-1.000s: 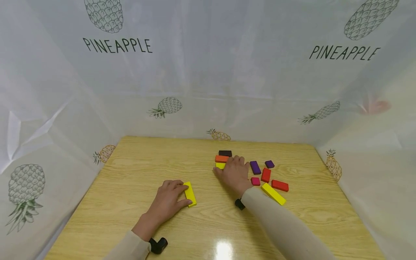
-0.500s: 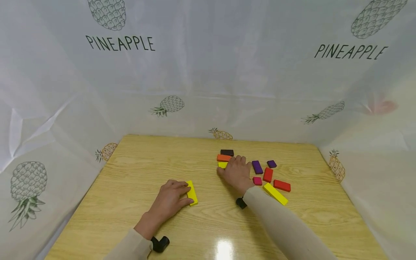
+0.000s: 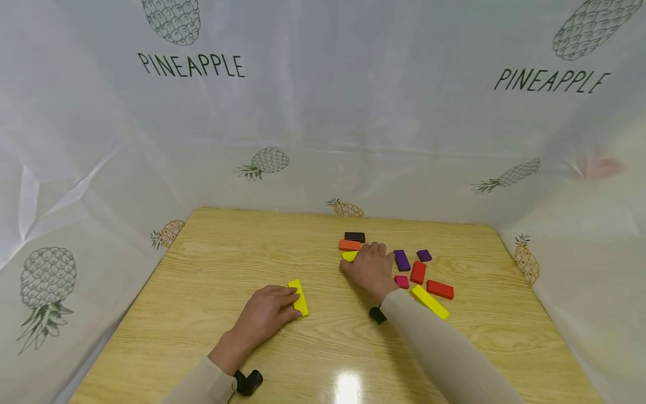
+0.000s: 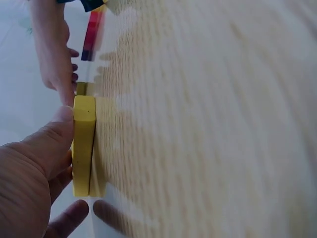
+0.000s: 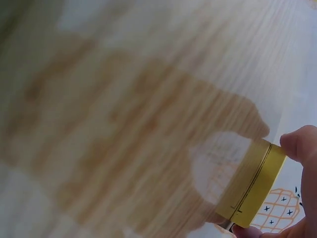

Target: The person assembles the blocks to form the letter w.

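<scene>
My left hand (image 3: 264, 314) lies over a yellow rectangular block (image 3: 301, 303) at the middle of the table. In the left wrist view, its thumb and a fingertip touch the upper face of that block (image 4: 84, 148), and another finger extends past one end. Farther back, my right hand (image 3: 372, 268) holds a second yellow block (image 3: 349, 256), mostly hidden beneath the hand from above. The right wrist view shows thumb and finger pinching this block (image 5: 260, 181) at its two ends, down at the wooden surface. An orange block (image 3: 350, 245) and a black block (image 3: 355, 237) lie just beyond it.
To the right of my right hand lie a purple block (image 3: 401, 260), a small purple piece (image 3: 424, 255), a pink piece (image 3: 401, 281), red blocks (image 3: 440, 289) and a long yellow block (image 3: 430, 302). A pineapple-print sheet (image 3: 323, 112) surrounds the wooden table (image 3: 227, 247).
The left fingers have shifted slightly farther over the top of their yellow block. The right hand stays on its block; the head view has drifted a little.
</scene>
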Available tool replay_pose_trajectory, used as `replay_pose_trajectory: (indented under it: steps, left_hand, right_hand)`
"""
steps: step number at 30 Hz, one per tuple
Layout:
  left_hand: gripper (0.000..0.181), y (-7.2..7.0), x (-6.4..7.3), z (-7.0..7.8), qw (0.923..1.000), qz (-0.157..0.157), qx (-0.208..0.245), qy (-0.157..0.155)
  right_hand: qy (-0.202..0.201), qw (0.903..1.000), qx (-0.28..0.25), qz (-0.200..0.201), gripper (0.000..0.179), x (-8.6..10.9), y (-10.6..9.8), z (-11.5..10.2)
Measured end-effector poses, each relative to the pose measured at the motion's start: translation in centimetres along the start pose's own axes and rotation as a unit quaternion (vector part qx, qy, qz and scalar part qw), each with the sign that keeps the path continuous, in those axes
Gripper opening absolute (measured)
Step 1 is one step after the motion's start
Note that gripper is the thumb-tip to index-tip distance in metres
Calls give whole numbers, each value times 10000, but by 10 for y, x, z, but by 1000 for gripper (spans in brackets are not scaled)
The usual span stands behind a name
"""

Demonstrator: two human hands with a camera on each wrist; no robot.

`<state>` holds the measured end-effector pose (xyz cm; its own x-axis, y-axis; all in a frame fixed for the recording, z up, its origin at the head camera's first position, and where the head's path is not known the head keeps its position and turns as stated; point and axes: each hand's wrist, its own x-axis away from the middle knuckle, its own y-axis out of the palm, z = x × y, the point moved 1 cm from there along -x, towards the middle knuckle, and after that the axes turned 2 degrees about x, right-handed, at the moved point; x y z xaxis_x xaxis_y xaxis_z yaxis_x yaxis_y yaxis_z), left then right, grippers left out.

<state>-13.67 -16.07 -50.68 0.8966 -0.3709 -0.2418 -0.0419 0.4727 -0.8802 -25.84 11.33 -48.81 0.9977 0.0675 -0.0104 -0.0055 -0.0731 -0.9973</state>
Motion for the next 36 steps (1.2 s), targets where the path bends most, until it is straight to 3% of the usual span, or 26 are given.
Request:
replay_pose_trajectory:
  steps: [13, 19, 23, 27, 36]
  left_hand:
    - [46, -4, -2, 3, 9971, -446, 460, -418]
    - [45, -5, -4, 4, 9957, -507, 584, -505]
    - [45, -6, -4, 4, 9946, -576, 679, -525]
    - [44, -7, -5, 3, 9935, -629, 759, -563]
    - [44, -6, -6, 3, 9911, -669, 965, -630]
  right_hand:
    - [23, 9999, -139, 63, 71, 2, -2, 3]
    - [-310, 9987, -305, 262, 60, 4, -6, -3]
    - [-848, 9952, -348, 349, 61, 2, -12, -17]
    - [-1646, 9846, -320, 500, 65, -2, -19, -36]
    - [-3388, 9407, 111, 102, 62, -14, -19, -68]
